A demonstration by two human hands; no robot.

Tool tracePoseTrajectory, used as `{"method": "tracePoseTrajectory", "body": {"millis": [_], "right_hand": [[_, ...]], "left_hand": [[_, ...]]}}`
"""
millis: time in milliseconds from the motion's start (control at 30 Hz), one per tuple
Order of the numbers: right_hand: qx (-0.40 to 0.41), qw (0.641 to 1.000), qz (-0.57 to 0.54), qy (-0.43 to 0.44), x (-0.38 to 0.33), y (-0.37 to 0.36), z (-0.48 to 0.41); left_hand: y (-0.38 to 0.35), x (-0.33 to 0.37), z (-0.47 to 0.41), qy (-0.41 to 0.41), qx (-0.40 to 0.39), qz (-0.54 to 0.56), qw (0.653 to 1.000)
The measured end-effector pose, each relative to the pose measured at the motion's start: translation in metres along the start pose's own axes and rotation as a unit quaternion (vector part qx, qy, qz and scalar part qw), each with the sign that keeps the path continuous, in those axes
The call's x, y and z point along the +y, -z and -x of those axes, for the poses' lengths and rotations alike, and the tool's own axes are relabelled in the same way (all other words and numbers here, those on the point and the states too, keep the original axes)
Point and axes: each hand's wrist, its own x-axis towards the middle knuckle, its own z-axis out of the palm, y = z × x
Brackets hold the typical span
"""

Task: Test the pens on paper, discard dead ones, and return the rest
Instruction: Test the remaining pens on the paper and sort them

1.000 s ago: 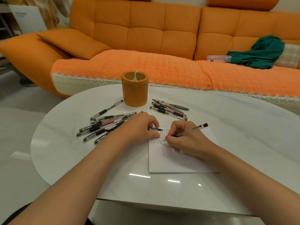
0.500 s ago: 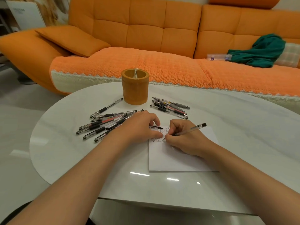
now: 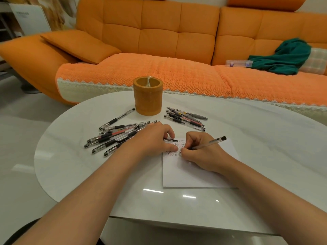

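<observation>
The pen (image 3: 208,143) being tried is a slim clear-barrelled one with a dark grip and a black end cap. It is tilted, with its tip down on the upper left part of the paper (image 3: 194,174) and its tail pointing toward 2 o'clock. The right hand (image 3: 203,153) is clamped on it in a writing grip, with the heel of the hand resting on the sheet. The white sheet lies at the table's centre and carries rows of small red and black marks near its top edge. The left hand (image 3: 152,138) is at the sheet's 10 o'clock corner, just beside the right hand. Its fingers are curled and pinch a small black-tipped pen cap (image 3: 171,139), while the thumb presses on the paper. At 9 o'clock from the sheet is a loose pile of pens (image 3: 116,137) with clear barrels and black or red grips. At 12 o'clock lies a smaller bunch of pens (image 3: 185,118). Past both, at 11 o'clock, an orange pen holder (image 3: 147,98) stands upright on the white table (image 3: 265,138). Beyond the table is an orange sofa (image 3: 159,32).
</observation>
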Motion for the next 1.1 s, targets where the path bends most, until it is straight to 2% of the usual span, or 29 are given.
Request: {"method": "tracePoseTrajectory", "body": {"millis": [1100], "right_hand": [[-0.017, 1.0, 0.0, 0.007, 0.0032, -0.0008, -0.0007]], "left_hand": [[0.0004, 0.0013, 0.0006, 0.012, -0.004, 0.013, 1.0]]}}
